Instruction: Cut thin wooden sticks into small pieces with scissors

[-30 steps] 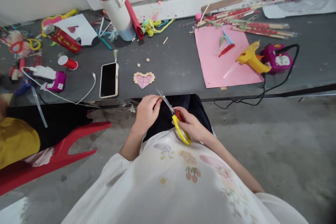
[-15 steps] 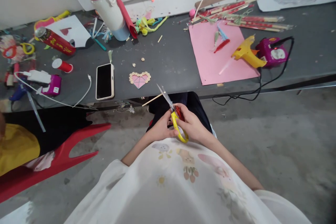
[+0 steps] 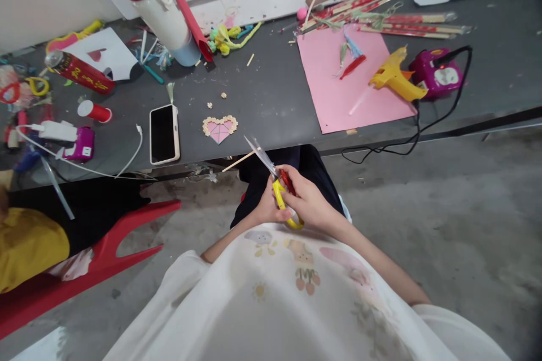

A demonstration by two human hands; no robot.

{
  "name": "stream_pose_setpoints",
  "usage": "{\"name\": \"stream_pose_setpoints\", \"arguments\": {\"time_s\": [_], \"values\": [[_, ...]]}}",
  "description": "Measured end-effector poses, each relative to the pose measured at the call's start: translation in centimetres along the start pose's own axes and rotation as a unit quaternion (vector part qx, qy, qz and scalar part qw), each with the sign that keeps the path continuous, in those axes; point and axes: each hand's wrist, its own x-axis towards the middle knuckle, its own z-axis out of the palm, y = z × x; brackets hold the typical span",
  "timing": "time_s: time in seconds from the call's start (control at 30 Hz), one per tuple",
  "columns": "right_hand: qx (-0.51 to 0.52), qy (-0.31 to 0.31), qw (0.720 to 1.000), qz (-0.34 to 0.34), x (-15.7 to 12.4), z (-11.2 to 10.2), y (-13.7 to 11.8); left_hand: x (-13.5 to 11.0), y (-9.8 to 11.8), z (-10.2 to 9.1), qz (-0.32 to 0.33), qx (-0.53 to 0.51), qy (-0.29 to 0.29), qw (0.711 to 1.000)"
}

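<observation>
A pair of scissors (image 3: 279,194) with yellow handles is held low at the table's front edge, its blades pointing up and left. My right hand (image 3: 311,200) is closed on the handles from the right. From the left, my left hand (image 3: 267,206) closes on them too, its thumb by the yellow loop. Something red (image 3: 287,181) shows beside my right fingers; its kind is unclear. A thin wooden stick (image 3: 239,162) juts left from behind the blades, and what holds it is hidden. On the table nearby lies a pink heart (image 3: 219,131) with small pale pieces along its upper edge.
Left of the heart lies a phone (image 3: 164,134), with a red thread spool (image 3: 95,111) beyond. A bottle (image 3: 165,20) stands behind. At right, a yellow glue gun (image 3: 396,76) rests partly on pink paper (image 3: 315,79), its cord hanging over the edge. Another person's yellow clothing (image 3: 31,248) shows left.
The view has shifted slightly, so the table things sit a little further left. Both hands keep their hold on the scissors, and the stick stays behind the blades.
</observation>
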Motion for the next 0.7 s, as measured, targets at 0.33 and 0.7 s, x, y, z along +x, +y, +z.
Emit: {"name": "stream_pose_setpoints", "arguments": {"time_s": [0.33, 0.7], "values": [[0.005, 0.014, 1.000, 0.007, -0.1, 0.0, 0.1, 0.1, -0.3, -0.1, 0.015, -0.020, -0.016, 1.000], [0.051, 0.035, 0.998, 0.020, 0.2, -0.4, 1.3, 0.0, 1.4, -0.3, -0.016, 0.037, -0.041, 0.998]]}}
